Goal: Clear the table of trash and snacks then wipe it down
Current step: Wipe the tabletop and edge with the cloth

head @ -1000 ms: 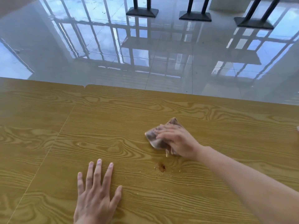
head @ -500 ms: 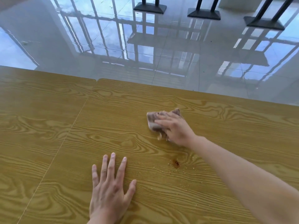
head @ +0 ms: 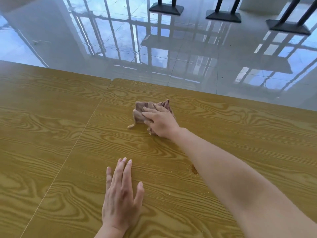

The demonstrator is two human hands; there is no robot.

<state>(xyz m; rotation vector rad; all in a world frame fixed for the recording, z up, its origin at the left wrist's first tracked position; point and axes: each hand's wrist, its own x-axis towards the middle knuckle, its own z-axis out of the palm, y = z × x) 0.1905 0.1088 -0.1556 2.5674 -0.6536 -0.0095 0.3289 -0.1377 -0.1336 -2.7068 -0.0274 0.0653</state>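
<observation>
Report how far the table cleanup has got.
Done: no trash or snacks show on the visible part of the table. In hand: the right hand presses a cloth onto the wood near the far edge, while the left hand lies flat nearer. Left: a brown stain and crumbs beside the right forearm are not yet wiped.

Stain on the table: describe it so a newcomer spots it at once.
On the wooden table, look between the flat left hand and the right forearm. The stain sits right at the forearm's edge. It is the only dark brown blotch, ringed by pale crumbs.
</observation>
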